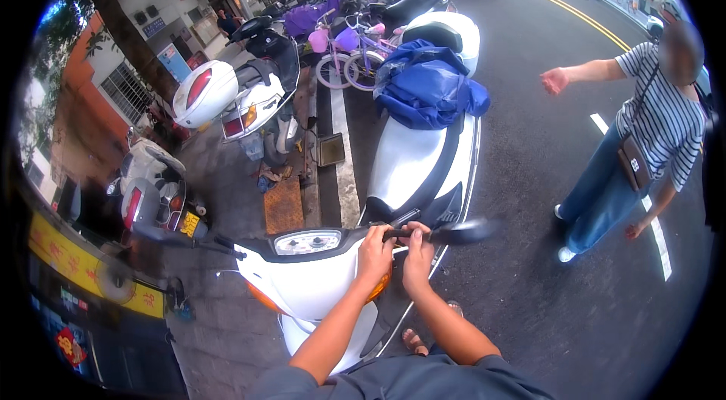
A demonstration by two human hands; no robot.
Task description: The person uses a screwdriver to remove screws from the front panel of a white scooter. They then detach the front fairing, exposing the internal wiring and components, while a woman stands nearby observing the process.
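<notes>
Both hands on right handlebar of white scooter, roadside.

Left hand [376,247] and right hand [418,247] sit side by side, fingers curled tight around the black handlebar grip [446,234] of the white scooter [416,158]; blue cover [427,86] bundled on its seat. Person in striped shirt [658,113] stands well apart, right.

yellow banner sign [91,271] lower left, blue wall sign [175,61], yellow plate [189,224]

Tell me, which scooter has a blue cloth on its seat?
The white scooter that both hands grip by the handlebar; a blue cloth lies bunched on its seat. The other scooters' seats have none.
</notes>
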